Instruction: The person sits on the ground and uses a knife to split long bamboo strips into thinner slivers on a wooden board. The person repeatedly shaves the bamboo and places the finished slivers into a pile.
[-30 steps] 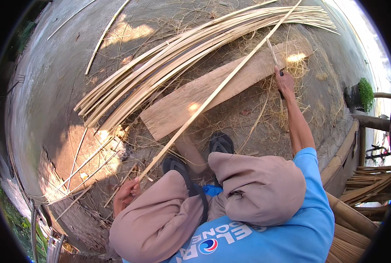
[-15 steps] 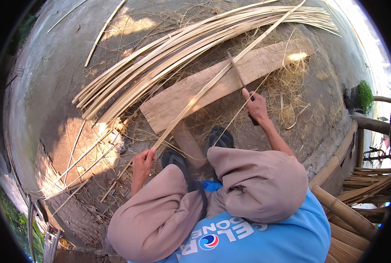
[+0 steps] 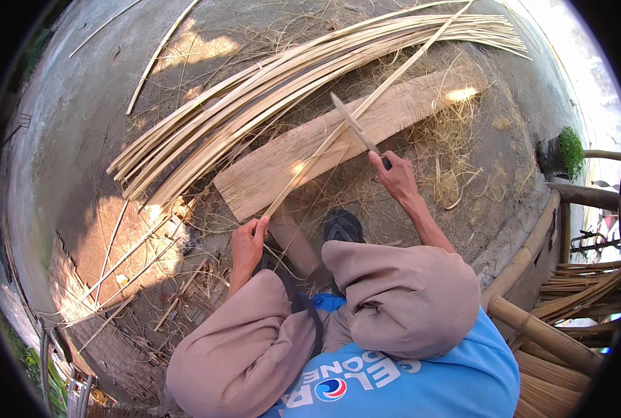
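My left hand [image 3: 248,240] is closed on the near end of a long bamboo strip [image 3: 317,153]. The strip slants away to the far right, across a wooden board [image 3: 255,181] and over a bundle of pale strips [image 3: 289,76]. In my right hand [image 3: 395,174] is a knife [image 3: 356,124], its dark handle mostly hidden by my fingers. The blade points to the far left and lies over the strip above the board; whether it touches the strip I cannot tell.
Thin curly shavings [image 3: 443,167] litter the ground right of the board. Loose sticks [image 3: 126,265] lie at the left near a woven mat [image 3: 129,341]. Bamboo poles [image 3: 533,327] and stacked strips [image 3: 582,292] stand at the right, below a potted plant [image 3: 569,153].
My left hand has moved forward and right with the strip's near end. My right hand has shifted left and slightly nearer, and the knife blade now lies lower along the strip.
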The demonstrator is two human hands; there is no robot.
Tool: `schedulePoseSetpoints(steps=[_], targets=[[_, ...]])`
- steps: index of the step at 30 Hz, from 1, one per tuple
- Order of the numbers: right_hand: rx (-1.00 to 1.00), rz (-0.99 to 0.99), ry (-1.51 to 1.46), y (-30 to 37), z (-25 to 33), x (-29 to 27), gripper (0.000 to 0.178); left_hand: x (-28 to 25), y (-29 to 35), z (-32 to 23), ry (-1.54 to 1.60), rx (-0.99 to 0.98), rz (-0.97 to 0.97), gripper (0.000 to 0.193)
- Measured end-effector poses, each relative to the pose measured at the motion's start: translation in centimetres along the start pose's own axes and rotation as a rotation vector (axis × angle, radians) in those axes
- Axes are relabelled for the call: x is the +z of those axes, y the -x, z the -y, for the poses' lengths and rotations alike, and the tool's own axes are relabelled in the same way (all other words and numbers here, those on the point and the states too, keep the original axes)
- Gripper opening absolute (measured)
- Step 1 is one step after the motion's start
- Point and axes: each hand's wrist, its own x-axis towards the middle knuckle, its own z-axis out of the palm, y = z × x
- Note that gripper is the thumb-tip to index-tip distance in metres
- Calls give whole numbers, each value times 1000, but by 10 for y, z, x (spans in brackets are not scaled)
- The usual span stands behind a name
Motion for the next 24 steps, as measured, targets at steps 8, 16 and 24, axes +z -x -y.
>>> schedulePoseSetpoints(steps=[8,16,24], targets=[[-72,-21,133,-10,-6,12,59,0,2,3,49,5,21,55],[-459,235,198,64,9,54,55,-6,5,22,289,-194,220,54],[202,-179,-171,-62,-41,-39,68,7,10,7,4,85,-75,44]])
